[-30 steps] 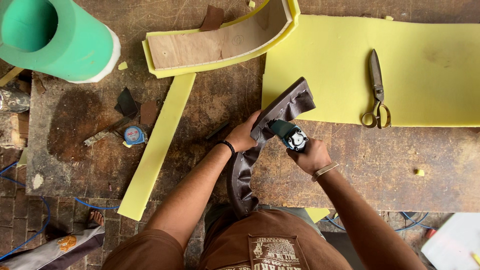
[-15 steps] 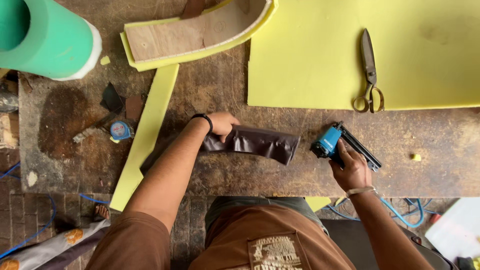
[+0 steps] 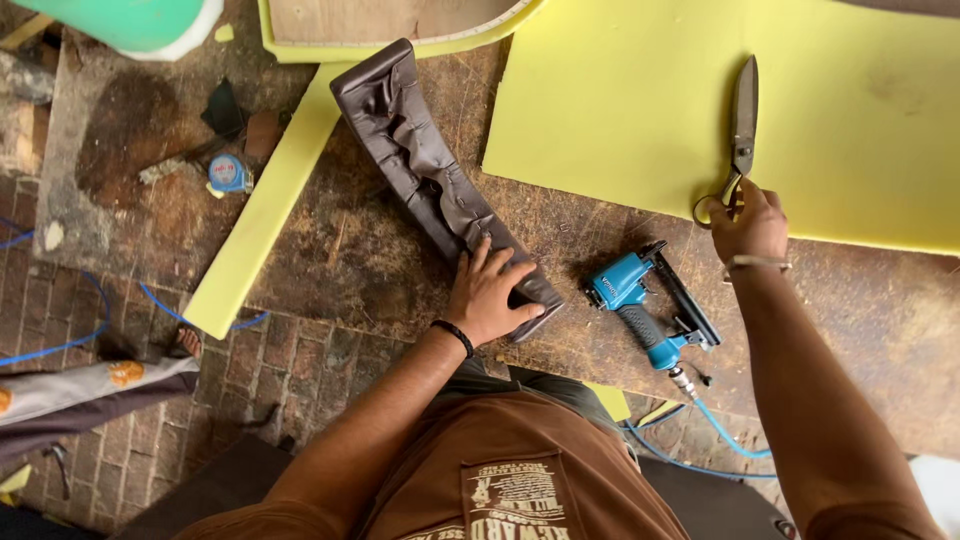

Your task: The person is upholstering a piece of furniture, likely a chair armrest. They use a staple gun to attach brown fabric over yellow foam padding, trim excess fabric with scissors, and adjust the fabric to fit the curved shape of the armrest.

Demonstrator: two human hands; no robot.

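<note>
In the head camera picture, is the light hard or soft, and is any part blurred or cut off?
Head view: soft, even light; the stapler and scissors cast only short shadows. Left hand and right hand look sharp. The green roll is cut off at the top edge.

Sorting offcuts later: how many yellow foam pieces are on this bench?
3: a large sheet at the upper right under the scissors, a long narrow strip left of the brown padded piece, and edging around the wooden panel at the top. Small scraps aside.
</note>
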